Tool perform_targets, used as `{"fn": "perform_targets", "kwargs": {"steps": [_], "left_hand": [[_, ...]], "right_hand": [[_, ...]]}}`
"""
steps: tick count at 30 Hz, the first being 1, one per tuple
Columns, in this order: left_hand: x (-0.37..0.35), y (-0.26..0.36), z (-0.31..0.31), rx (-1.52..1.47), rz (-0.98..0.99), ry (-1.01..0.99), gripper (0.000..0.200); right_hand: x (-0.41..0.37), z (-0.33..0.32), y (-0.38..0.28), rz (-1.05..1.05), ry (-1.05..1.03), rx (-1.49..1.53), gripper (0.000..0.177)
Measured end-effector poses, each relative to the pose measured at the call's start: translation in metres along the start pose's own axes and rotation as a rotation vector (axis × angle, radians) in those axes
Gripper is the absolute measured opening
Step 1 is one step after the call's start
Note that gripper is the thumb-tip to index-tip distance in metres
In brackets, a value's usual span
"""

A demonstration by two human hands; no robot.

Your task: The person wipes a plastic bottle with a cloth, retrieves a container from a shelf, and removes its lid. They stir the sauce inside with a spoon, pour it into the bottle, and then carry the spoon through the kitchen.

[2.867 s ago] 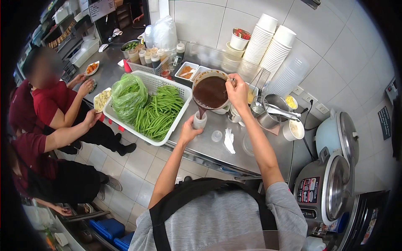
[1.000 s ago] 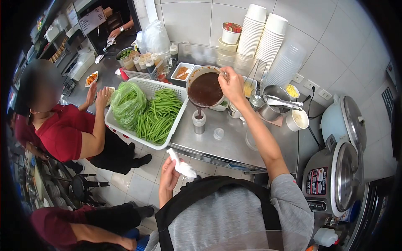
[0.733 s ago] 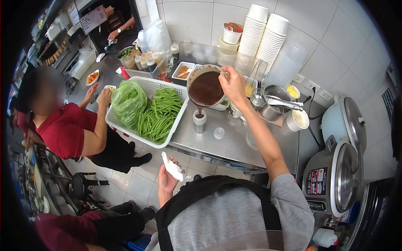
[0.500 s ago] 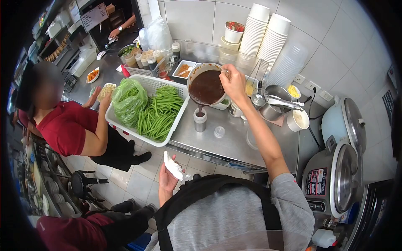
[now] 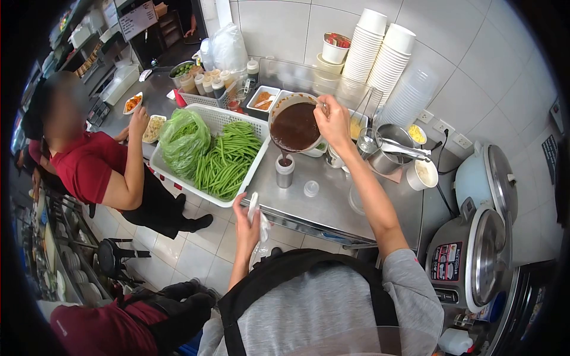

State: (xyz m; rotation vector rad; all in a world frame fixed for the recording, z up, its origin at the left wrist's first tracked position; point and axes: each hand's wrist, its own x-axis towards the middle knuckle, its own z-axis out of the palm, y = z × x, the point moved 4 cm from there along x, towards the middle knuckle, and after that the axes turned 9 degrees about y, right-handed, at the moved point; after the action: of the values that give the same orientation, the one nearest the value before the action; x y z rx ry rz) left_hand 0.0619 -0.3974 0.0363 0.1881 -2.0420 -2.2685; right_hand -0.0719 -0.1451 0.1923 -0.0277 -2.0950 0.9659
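Note:
My right hand grips a pot by its rim or handle, tilting it over the counter. Dark brown sauce runs from it in a thin stream into an upright, open-topped squeeze bottle. Beside the bottle lies a small clear cap. Off the counter's front edge, my left hand holds a crumpled white cloth between thumb and fingers, close to the green bean basket.
A white basket holds green beans and a plastic bag. Paper bowl stacks, a metal pot with tongs and rice cookers stand to the right. A co-worker in red stands left; another person is lower left.
My left hand has risen toward the basket's near corner with the cloth. The pouring continues with the pot nearly still. The co-worker's hand has moved to the orange dish.

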Motion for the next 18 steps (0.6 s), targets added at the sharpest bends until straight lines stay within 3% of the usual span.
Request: {"fn": "perform_targets", "kwargs": {"steps": [3, 6, 7, 10, 11, 15, 18], "left_hand": [[0.015, 0.021, 0.018, 0.233, 0.088, -0.087, 0.041], [0.042, 0.009, 0.027, 0.631, 0.683, -0.108, 0.043], [0.050, 0.000, 0.033, 0.568, 0.550, -0.078, 0.043], [0.058, -0.008, 0.052, 0.673, 0.566, 0.001, 0.047], [0.067, -0.020, 0.058, 0.659, 0.553, 0.009, 0.060], [0.080, -0.025, 0.080, 0.578, 0.519, 0.091, 0.078], [0.088, -0.030, 0.086, 0.553, 0.552, 0.128, 0.074]], "right_hand": [[-0.002, 0.001, 0.002, -0.002, 0.011, 0.009, 0.020], [-0.003, 0.002, 0.004, -0.008, 0.013, -0.002, 0.020], [-0.003, 0.002, 0.004, -0.011, 0.012, -0.008, 0.020], [-0.004, -0.001, 0.001, 0.029, -0.026, -0.015, 0.019], [-0.005, 0.000, 0.001, 0.020, -0.017, -0.015, 0.019], [-0.007, 0.002, 0.005, -0.001, 0.007, -0.012, 0.019], [-0.007, 0.000, 0.004, 0.015, -0.002, -0.018, 0.018]]}}
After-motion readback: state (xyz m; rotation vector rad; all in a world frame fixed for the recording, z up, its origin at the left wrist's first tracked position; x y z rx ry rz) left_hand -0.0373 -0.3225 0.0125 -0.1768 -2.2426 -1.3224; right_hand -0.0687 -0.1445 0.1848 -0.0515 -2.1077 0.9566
